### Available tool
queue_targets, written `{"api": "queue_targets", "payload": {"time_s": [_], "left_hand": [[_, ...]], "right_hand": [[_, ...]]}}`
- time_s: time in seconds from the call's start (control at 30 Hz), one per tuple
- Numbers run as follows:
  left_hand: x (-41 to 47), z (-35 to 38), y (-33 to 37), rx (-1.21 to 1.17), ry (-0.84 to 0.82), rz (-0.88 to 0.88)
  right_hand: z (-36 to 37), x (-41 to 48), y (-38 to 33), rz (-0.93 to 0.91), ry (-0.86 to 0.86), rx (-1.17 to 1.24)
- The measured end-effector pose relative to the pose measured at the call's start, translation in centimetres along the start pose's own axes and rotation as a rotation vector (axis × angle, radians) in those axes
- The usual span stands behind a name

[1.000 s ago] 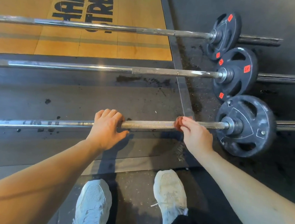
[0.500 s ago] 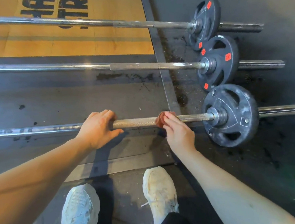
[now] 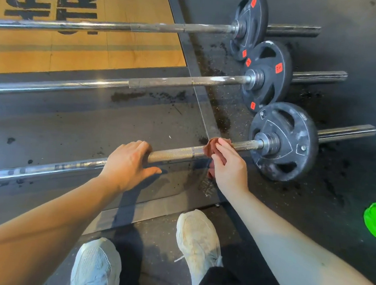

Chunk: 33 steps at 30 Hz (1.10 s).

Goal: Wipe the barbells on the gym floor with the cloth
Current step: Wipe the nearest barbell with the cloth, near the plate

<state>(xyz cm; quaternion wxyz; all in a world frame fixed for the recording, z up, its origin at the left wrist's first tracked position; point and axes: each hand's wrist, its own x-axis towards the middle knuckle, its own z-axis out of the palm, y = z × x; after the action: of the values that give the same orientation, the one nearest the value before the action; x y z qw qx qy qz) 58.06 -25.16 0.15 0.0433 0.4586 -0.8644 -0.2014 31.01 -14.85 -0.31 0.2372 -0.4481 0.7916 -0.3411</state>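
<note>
Item: nearest barbell [image 3: 175,152], knurled steel shaft, lying on floor [image 3: 311,219].
Cloth [image 3: 209,147]: reddish, crumpled, wrapped on shaft at 3 o'clock of left hand [image 3: 129,164].
Left hand: fingers curled together over shaft, thumb splayed.
Right hand [image 3: 229,170]: fingers pinching cloth round shaft.
Advice: squeeze firmly and twist along the knurling toward the round plate [image 3: 284,141] at 2 o'clock.

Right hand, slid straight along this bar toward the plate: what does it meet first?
Likely the steel collar against the nearest plate; only bare bar lies between the cloth and it.
</note>
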Motion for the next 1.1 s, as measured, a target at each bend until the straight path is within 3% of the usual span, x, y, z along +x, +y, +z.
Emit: {"api": "queue_targets", "payload": {"time_s": [0.47,0.87,1.1], "left_hand": [[2.6,2.1,3.3,0.002,0.073,-0.094],[4.3,1.8,2.6,-0.113,-0.051,-0.224],[6.4,1.4,1.8,-0.534,-0.226,-0.307]], "right_hand": [[-1.1,1.0,0.0,-0.020,-0.030,0.035],[-2.4,1.2,0.6,0.020,0.069,0.058],[-2.7,2.1,1.5,0.044,0.184,0.007]]}}
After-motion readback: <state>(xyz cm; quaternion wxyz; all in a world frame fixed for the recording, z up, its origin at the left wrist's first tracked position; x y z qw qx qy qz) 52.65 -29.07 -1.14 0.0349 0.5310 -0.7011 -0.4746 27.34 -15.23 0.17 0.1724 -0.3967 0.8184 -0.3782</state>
